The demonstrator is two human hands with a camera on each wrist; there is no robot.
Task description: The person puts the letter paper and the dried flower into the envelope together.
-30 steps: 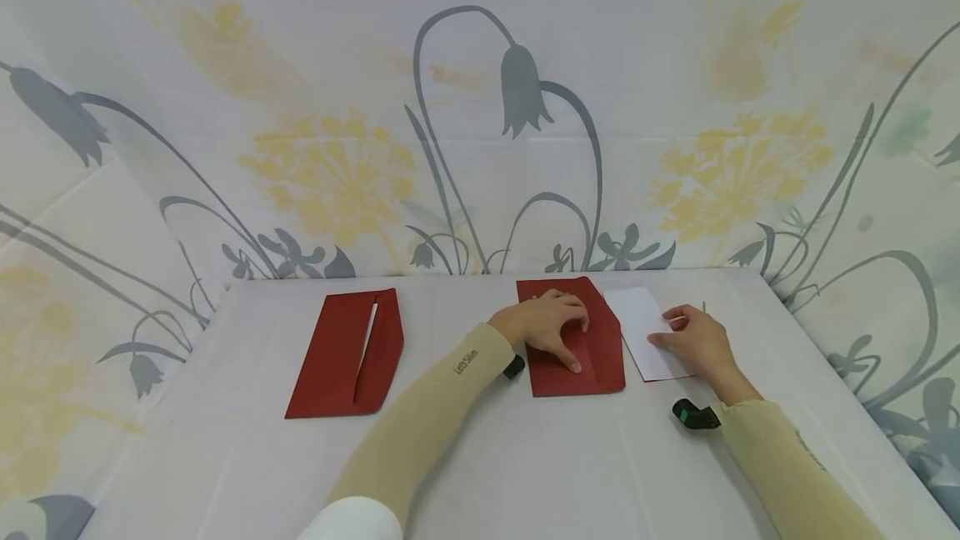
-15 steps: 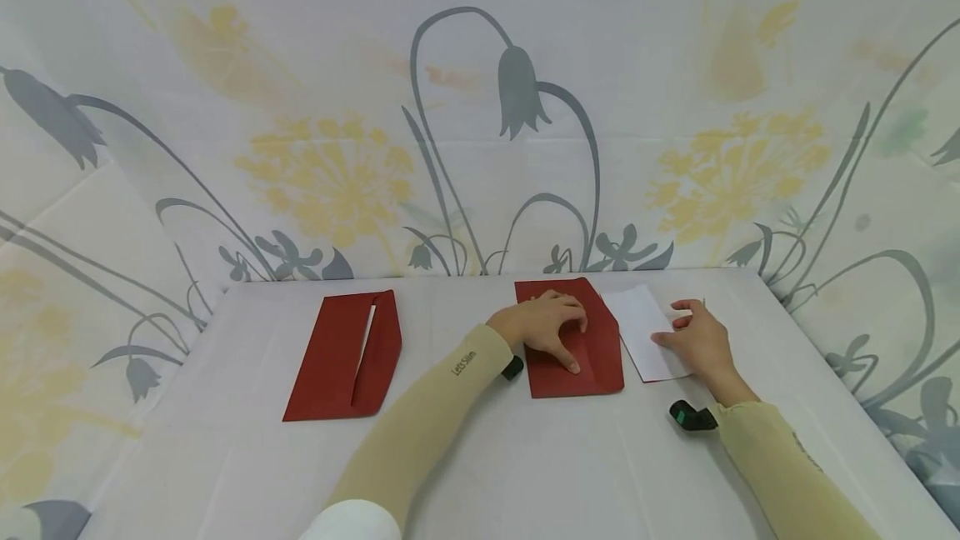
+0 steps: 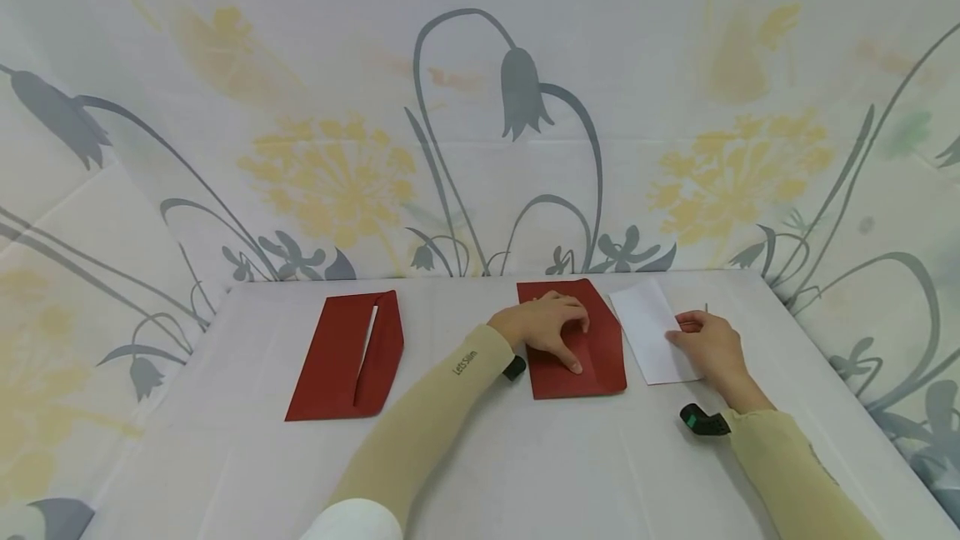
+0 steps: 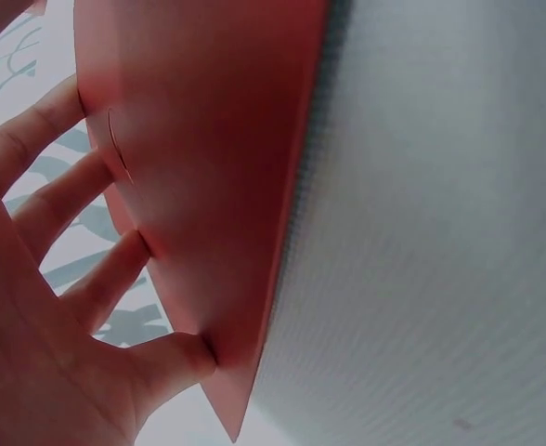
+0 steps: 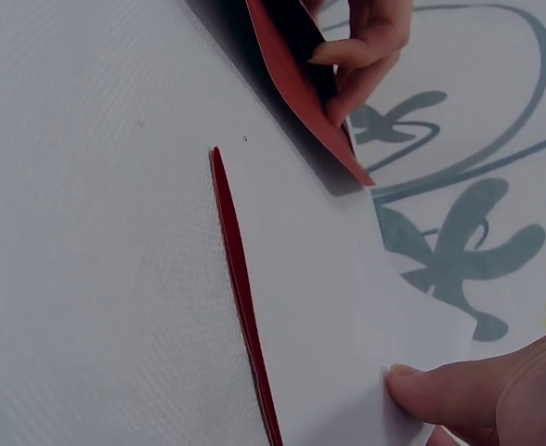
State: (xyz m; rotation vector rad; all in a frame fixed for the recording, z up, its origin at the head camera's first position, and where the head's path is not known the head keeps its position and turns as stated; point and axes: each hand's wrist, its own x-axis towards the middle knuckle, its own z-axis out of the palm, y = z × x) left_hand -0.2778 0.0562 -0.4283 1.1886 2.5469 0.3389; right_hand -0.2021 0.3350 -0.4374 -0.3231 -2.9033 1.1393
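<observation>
My left hand [image 3: 542, 325] lies spread over a red envelope [image 3: 606, 348] right of the table's middle. Its fingertips and thumb press on the paper, as the left wrist view shows with the fingers [image 4: 106, 283] apart. To the right, my right hand [image 3: 712, 354] pinches the right edge of a white sheet [image 3: 647, 338]. In the right wrist view the thumb [image 5: 440, 395] rests on top of that sheet; the other fingers are mostly hidden. A thin, layered red edge [image 5: 240, 297] shows along the sheet's near side; what lies beneath is hidden.
A second red envelope [image 3: 322, 361] lies to the left, a white strip [image 3: 367, 340] showing in its slit. Behind the white-covered table [image 3: 525, 473] hangs a flower-patterned cloth [image 3: 480, 140]. Black wrist cameras [image 3: 703, 420] sit at both wrists.
My right hand has shifted slightly right, and the white sheet has moved right with it, widening its gap to the envelope. My left hand has stayed in place.
</observation>
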